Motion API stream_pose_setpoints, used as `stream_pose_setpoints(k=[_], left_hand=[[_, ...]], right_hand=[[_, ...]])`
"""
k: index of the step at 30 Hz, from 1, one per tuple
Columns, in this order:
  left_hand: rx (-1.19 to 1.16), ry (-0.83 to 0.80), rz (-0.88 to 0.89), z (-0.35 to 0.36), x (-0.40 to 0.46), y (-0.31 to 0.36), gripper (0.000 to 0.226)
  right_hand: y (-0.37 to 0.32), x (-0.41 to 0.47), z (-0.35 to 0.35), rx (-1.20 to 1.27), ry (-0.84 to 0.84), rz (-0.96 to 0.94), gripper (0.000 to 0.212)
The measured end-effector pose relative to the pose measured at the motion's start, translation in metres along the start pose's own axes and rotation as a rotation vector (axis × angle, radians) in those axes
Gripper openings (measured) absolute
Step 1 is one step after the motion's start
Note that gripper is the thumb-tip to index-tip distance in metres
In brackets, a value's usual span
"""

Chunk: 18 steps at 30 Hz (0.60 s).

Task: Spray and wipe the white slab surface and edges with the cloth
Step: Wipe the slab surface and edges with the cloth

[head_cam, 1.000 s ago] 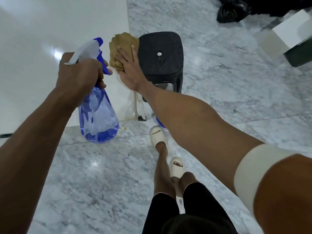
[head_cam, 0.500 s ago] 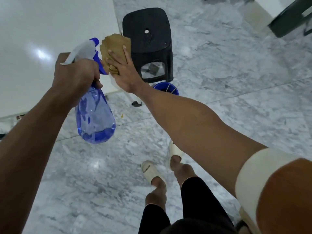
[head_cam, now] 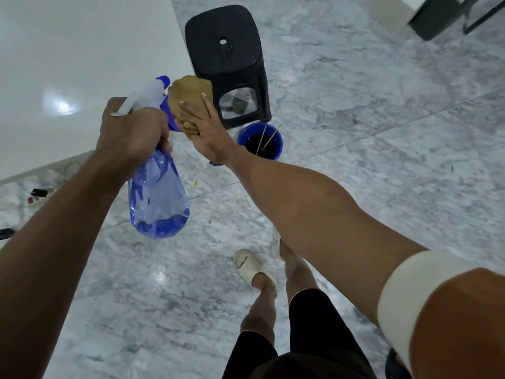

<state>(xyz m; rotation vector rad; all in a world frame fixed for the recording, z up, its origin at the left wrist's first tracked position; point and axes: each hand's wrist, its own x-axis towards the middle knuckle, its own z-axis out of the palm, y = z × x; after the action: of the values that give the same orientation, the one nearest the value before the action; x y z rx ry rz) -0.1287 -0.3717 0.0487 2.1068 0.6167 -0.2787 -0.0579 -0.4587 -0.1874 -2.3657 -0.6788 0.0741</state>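
The glossy white slab [head_cam: 82, 64] fills the upper left, its right edge and near corner close to my hands. My left hand [head_cam: 134, 129] grips the neck of a blue translucent spray bottle [head_cam: 158, 195] with a white trigger head, hanging over the floor just off the slab's corner. My right hand [head_cam: 207, 132] presses a folded tan cloth [head_cam: 191, 91] flat against the slab's right edge near the corner, fingers spread over it. The cloth's lower part is hidden under my palm.
A black plastic stool [head_cam: 224, 50] stands right beside the slab edge, with a small blue bucket [head_cam: 259, 142] holding sticks in front of it. Grey marble floor [head_cam: 382, 132] all around. My legs and pale slippers [head_cam: 248, 266] are below. Dark furniture [head_cam: 442, 17] at top right.
My right hand and cloth have slid along the slab's edge toward the near corner. The view shifted, my feet stepped back, and the blue bucket came into sight. The bottle stays held.
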Motion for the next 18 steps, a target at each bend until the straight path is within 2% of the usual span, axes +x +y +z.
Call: stream_pose_setpoints(k=[5,7,11,14,16,18], left_hand=[[0.015,-0.012,0.044,0.007,-0.011,-0.002,0.031],[0.017,-0.016,0.043,0.008,-0.015,-0.002,0.032],[0.007,-0.018,0.022,0.007,-0.025,0.001,0.03],[0.005,-0.031,0.006,0.005,-0.036,0.001,0.021],[-0.013,-0.025,-0.008,0.003,-0.043,-0.002,0.023],[-0.028,-0.028,-0.024,-0.002,-0.049,-0.005,0.023]], right_hand=[[-0.017,-0.032,-0.009,-0.072,0.053,-0.002,0.043],[-0.021,-0.04,-0.012,-0.129,-0.014,0.01,0.045],[-0.022,-0.057,-0.023,0.077,-0.175,0.087,0.035],[-0.037,-0.084,-0.034,0.346,-0.263,0.29,0.025],[-0.049,-0.099,-0.042,0.653,-0.262,0.558,0.024],[-0.059,-0.11,-0.053,0.865,-0.217,0.815,0.034]])
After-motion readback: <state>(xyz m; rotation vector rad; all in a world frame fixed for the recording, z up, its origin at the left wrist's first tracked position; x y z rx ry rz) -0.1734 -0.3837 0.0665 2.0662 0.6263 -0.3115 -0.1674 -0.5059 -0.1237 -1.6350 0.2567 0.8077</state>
